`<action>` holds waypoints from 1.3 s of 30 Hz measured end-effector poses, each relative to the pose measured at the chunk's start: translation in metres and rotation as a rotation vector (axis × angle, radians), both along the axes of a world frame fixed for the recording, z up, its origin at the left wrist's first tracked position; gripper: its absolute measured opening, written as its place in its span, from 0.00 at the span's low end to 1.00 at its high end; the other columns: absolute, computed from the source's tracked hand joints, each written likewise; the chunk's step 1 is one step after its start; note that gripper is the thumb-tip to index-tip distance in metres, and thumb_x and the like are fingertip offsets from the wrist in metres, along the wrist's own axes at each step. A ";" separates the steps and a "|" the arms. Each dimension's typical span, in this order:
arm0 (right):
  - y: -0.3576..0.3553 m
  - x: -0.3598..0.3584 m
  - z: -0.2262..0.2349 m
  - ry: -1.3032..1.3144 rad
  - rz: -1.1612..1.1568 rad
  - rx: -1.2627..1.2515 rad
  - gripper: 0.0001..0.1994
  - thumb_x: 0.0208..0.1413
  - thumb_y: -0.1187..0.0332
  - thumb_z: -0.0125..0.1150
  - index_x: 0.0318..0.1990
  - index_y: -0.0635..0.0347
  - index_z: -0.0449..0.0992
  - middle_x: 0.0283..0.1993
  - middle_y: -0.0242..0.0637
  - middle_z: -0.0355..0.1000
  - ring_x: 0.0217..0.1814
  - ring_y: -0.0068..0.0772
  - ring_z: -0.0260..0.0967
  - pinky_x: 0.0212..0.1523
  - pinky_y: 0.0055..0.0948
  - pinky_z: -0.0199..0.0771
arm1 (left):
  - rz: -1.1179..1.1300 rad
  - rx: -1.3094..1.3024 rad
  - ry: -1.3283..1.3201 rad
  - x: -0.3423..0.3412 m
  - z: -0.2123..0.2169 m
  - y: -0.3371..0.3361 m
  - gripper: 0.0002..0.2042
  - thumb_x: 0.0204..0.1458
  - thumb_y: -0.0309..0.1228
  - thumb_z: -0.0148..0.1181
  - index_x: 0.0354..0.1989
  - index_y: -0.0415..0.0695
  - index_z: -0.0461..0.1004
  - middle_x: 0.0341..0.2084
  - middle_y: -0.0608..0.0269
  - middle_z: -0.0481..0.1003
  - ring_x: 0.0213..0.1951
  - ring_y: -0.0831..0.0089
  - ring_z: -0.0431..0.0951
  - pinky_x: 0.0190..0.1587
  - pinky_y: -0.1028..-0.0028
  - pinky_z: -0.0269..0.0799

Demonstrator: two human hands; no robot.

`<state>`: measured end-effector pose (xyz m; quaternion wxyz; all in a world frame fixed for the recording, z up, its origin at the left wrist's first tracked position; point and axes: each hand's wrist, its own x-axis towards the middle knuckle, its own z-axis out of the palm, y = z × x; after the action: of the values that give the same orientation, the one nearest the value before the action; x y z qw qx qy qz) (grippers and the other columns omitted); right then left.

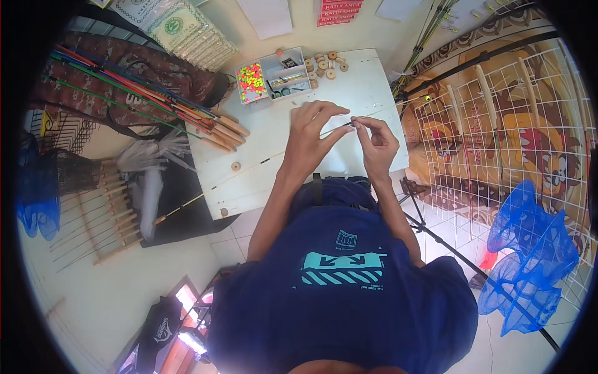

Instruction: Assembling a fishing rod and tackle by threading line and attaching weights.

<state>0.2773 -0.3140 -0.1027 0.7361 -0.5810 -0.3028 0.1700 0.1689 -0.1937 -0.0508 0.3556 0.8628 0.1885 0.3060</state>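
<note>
A thin fishing rod (pixel 252 165) with a pale yellow shaft and dark bands slants across the white table, its handle end out past the left edge. In front of me, my right hand (pixel 377 143) pinches a dark section of it between thumb and fingertips. My left hand (pixel 308 134) is over the rod with thumb and index finger spread apart. Its thumb tip reaches the same dark section, close to my right fingertips. The shaft shows in the gap between left thumb and index finger. Any small part between the fingertips is too small to make out.
A divided tray (pixel 281 93) with bright pink and yellow pieces stands at the table's back. Wooden spools (pixel 330 73) lie beside it. Several cork-handled rods (pixel 218 134) overhang the table's left side. A white wire grid (pixel 492 124) and blue nets (pixel 529 262) are at right.
</note>
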 end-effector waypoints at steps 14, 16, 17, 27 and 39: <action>-0.004 0.007 0.012 -0.023 0.001 -0.073 0.07 0.55 0.81 0.61 0.42 0.70 0.78 0.41 0.40 0.77 0.46 0.26 0.73 0.50 0.24 0.71 | -0.077 -0.411 -0.047 0.014 -0.006 0.000 0.08 0.46 0.30 0.70 0.34 0.43 0.83 0.27 0.62 0.80 0.26 0.75 0.73 0.30 0.74 0.68; -0.005 0.008 0.011 -0.024 -0.001 -0.076 0.07 0.56 0.81 0.61 0.42 0.70 0.78 0.41 0.40 0.77 0.46 0.26 0.73 0.50 0.24 0.71 | -0.048 -0.466 -0.021 0.015 -0.006 0.001 0.06 0.46 0.28 0.70 0.32 0.42 0.83 0.26 0.63 0.80 0.27 0.78 0.73 0.30 0.77 0.67; -0.005 0.009 0.009 -0.031 0.009 -0.081 0.07 0.56 0.80 0.61 0.42 0.70 0.78 0.41 0.40 0.77 0.46 0.26 0.73 0.50 0.25 0.71 | -0.054 -0.464 -0.020 0.015 -0.007 0.001 0.06 0.46 0.28 0.70 0.32 0.42 0.83 0.26 0.63 0.80 0.27 0.78 0.73 0.30 0.77 0.67; -0.002 0.007 0.009 0.068 0.033 -0.074 0.07 0.57 0.79 0.61 0.42 0.71 0.77 0.41 0.40 0.77 0.45 0.25 0.73 0.51 0.25 0.72 | 0.023 -0.228 -0.167 0.016 -0.016 -0.007 0.05 0.48 0.23 0.67 0.33 0.41 0.81 0.29 0.60 0.78 0.27 0.73 0.75 0.31 0.74 0.71; 0.001 0.008 0.016 0.213 0.076 -0.036 0.07 0.56 0.79 0.61 0.42 0.72 0.76 0.39 0.39 0.76 0.41 0.23 0.73 0.45 0.23 0.74 | -0.012 -0.358 -0.146 0.016 -0.029 -0.002 0.05 0.53 0.22 0.64 0.36 0.37 0.76 0.30 0.65 0.78 0.30 0.81 0.71 0.32 0.78 0.65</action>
<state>0.2850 -0.3133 -0.0869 0.7467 -0.5605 -0.2416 0.2642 0.1847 -0.1958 -0.0795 0.5179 0.7625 0.2083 0.3270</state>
